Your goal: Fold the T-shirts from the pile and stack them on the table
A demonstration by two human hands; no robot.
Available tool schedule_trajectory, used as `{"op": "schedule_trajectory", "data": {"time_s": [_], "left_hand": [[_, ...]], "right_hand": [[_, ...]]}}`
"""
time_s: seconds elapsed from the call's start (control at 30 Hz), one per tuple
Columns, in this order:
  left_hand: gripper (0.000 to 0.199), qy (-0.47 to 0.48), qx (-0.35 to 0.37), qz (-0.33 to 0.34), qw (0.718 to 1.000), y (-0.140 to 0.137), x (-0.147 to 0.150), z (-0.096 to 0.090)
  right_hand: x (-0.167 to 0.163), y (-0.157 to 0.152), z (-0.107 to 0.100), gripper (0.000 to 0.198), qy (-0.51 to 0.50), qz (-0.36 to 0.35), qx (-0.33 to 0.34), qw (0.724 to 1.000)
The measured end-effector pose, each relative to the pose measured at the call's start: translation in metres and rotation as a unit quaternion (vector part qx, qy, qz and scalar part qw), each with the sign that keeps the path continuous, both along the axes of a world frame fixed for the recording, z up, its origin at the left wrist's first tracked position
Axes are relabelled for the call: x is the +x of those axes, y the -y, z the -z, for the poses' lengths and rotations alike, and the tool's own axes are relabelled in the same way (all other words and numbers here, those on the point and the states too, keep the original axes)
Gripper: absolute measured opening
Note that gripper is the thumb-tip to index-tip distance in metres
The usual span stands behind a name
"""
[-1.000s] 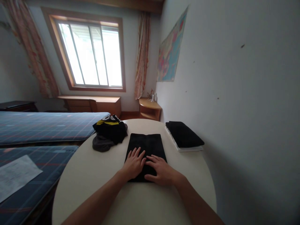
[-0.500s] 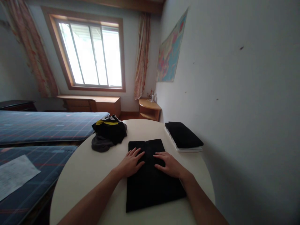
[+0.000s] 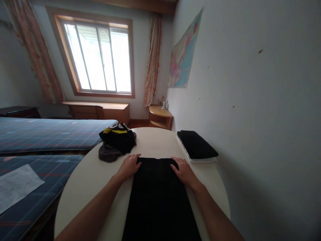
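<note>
A black garment (image 3: 160, 197) lies flat in a long panel down the round table, its near end running out of view at the bottom. My left hand (image 3: 129, 166) is at its far left corner, the thumb on the cloth and the fingers around the edge. At the far right corner, my right hand (image 3: 184, 170) takes hold in the same way, thumb pointing inward. What kind of garment it is, I cannot tell.
The cream table (image 3: 82, 197) carries a crumpled clothes pile (image 3: 117, 140) at far left and a folded black and white stack (image 3: 197, 144) at far right. Checked mattresses (image 3: 50, 134) lie left, one with a paper sheet (image 3: 21, 184). A wall (image 3: 263, 140) borders the right.
My hands have gone from lying flat on the garment's middle outward to its far corners. The garment now reaches further toward me, and its far edge sits slightly nearer.
</note>
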State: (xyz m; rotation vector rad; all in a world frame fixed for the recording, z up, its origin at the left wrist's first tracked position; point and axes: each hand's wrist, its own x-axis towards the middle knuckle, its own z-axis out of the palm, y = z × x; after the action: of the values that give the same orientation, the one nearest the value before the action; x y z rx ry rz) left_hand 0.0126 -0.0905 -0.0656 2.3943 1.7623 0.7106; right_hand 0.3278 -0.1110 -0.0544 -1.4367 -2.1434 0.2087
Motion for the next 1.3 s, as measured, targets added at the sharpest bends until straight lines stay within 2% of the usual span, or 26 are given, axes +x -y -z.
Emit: {"op": "schedule_trajectory", "data": {"time_s": [0.1,0.23,0.43,0.6,0.73,0.93,1.0,1.1,1.2,1.3], "left_hand": [[0.042,0.034,-0.023,-0.004,0.999,-0.006,-0.002,0.003],[0.04,0.07,-0.052,-0.007,0.996,-0.008,0.001,0.003],[0.025,0.104,-0.08,-0.02,0.991,-0.009,0.005,-0.001],[0.016,0.17,-0.12,-0.039,0.977,-0.018,0.009,-0.013],[0.013,0.25,-0.181,-0.036,0.951,-0.034,0.015,-0.03],[0.025,0.376,-0.213,-0.005,0.902,-0.043,0.019,-0.075],[0.028,0.403,-0.223,0.008,0.888,-0.037,0.019,-0.087],[0.026,0.427,-0.243,0.029,0.871,-0.02,0.019,-0.098],[0.032,0.467,-0.278,0.064,0.837,0.002,0.017,-0.101],[0.04,0.501,-0.323,0.111,0.795,0.026,0.012,-0.098]], "right_hand": [[0.004,-0.01,0.013,0.041,0.02,0.004,-0.017,1.0],[0.004,-0.019,0.018,0.041,0.032,0.011,-0.02,0.999],[0.006,-0.033,0.012,0.042,0.046,0.042,-0.061,0.996],[0.008,-0.048,0.001,0.025,0.036,0.051,-0.103,0.993],[0.009,-0.057,-0.02,0.024,0.013,0.066,-0.092,0.993],[0.013,-0.058,-0.067,0.021,-0.054,0.056,-0.03,0.997],[0.014,-0.053,-0.078,0.02,-0.097,0.037,-0.022,0.994],[0.016,-0.043,-0.086,0.021,-0.172,0.004,-0.061,0.983],[0.018,-0.029,-0.089,0.022,-0.232,-0.034,-0.115,0.965],[0.02,-0.011,-0.092,0.022,-0.229,-0.069,-0.114,0.964]]}}
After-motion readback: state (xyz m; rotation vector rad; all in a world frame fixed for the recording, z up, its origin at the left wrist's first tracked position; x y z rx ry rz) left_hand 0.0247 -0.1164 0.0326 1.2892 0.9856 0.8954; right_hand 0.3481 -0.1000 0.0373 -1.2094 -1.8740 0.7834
